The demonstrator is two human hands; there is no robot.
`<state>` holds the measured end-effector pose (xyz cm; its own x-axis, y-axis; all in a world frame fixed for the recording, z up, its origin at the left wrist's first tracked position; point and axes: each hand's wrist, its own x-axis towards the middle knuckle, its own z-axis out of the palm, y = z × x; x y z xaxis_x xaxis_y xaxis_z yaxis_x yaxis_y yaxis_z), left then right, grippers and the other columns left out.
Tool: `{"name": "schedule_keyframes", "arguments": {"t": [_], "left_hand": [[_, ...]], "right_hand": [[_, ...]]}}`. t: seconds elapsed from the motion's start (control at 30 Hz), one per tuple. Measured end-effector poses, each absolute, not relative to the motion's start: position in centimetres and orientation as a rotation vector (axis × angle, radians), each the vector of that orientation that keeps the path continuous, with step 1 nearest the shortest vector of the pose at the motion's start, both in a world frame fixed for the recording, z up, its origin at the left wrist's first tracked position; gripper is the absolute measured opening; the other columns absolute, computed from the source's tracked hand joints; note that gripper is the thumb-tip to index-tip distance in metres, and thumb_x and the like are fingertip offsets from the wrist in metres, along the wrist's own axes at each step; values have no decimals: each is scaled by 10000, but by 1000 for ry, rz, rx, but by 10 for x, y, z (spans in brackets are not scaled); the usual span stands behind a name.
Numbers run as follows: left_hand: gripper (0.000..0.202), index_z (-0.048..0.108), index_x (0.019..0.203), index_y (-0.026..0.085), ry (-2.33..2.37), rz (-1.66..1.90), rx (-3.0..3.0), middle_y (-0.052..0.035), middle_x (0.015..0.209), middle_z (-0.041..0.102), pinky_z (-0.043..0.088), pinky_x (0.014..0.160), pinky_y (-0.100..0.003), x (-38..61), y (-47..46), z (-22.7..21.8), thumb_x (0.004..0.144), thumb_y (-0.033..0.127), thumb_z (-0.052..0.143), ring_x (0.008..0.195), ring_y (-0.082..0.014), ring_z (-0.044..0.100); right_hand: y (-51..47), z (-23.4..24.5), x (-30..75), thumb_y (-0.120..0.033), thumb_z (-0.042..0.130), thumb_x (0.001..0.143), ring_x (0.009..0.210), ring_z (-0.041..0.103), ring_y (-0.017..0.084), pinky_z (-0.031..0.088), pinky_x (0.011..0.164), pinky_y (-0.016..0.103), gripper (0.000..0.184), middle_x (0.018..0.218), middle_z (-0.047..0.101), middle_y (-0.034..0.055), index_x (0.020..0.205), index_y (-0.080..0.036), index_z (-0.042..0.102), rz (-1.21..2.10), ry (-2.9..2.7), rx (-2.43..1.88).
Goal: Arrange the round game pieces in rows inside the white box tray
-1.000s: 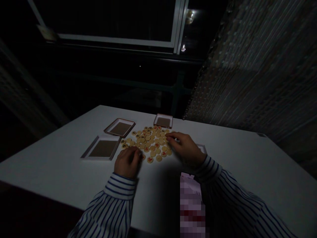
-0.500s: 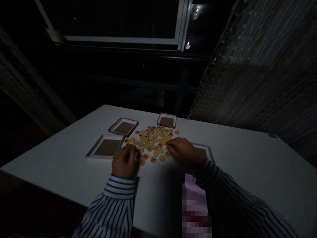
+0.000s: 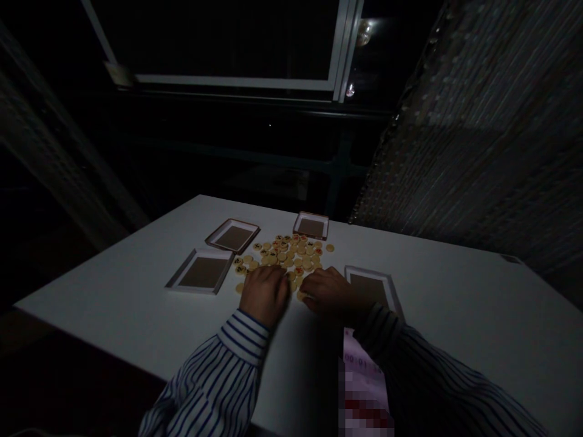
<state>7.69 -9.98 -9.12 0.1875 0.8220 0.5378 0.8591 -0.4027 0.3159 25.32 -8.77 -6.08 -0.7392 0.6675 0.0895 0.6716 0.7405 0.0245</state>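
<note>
Round wooden xiangqi pieces (image 3: 282, 257) lie in a loose heap on the white table, some with red or black characters facing up. My left hand (image 3: 265, 295) is palm down over the near left part of the heap, fingers curled and tips hidden behind the back of the hand. To its right, my right hand (image 3: 331, 295) has its fingers bent together at the near right edge of the heap. One xiangqi piece (image 3: 301, 296) lies against its fingertips. Whatever either hand grips cannot be made out in the dim light.
Shallow box parts surround the heap: a white-rimmed tray (image 3: 223, 276) at left, a brown-edged lid (image 3: 254, 233) behind it, a small box (image 3: 311, 215) at the back and another tray (image 3: 392, 288) at right. A pink paper (image 3: 362, 358) lies under my right forearm.
My left hand has moved right, turned palm down and come over the near pieces. My right hand has drawn slightly nearer to me, and the gap between the hands has narrowed.
</note>
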Motion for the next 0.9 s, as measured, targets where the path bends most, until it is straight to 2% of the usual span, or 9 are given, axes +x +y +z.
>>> {"name": "schedule_keyframes", "arguments": {"t": [0.33, 0.73, 0.9], "left_hand": [[233, 591, 931, 171, -1679, -1001, -2507, -63, 912, 641, 422, 773, -365, 80, -99, -115, 800, 223, 404, 860, -204, 553], [229, 603, 901, 173, -1690, -1061, -2481, -65, 883, 649, 428, 761, -371, 78, -99, -117, 792, 236, 412, 837, -206, 564], [225, 605, 905, 176, -1665, -1130, -2503, -59, 879, 651, 433, 771, -367, 80, -101, -114, 784, 228, 422, 840, -197, 562]], "right_hand": [[-82, -73, 255, -293, 458, 803, 899, 457, 195, 275, 709, 329, 188, 925, 593, 59, 926, -182, 547, -113, -2887, -1035], [-84, -73, 253, -270, 439, 818, 892, 463, 188, 271, 717, 333, 163, 892, 601, 58, 886, -177, 555, -100, -2893, -1048], [-83, -75, 256, -264, 479, 793, 889, 482, 179, 296, 711, 311, 159, 895, 613, 46, 905, -195, 569, 22, -2798, -1061]]}}
